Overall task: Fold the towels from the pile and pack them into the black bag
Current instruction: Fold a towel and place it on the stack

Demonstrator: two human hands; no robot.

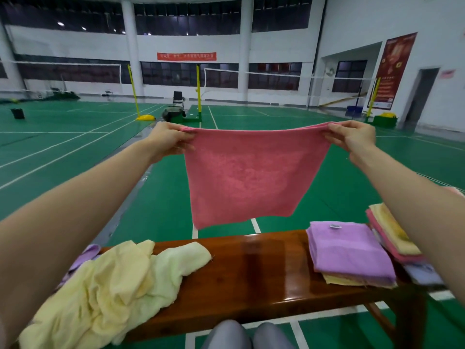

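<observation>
One pink towel hangs doubled in the air above the far edge of the bench, its top corners pinched by the left hand and the right hand. At the bench's left end lies one loose pile of pale yellow towels with a purple one beneath. Toward the right end sit two folded stacks: a purple-topped stack and, just beside it at the very end, a yellow-topped stack.
</observation>
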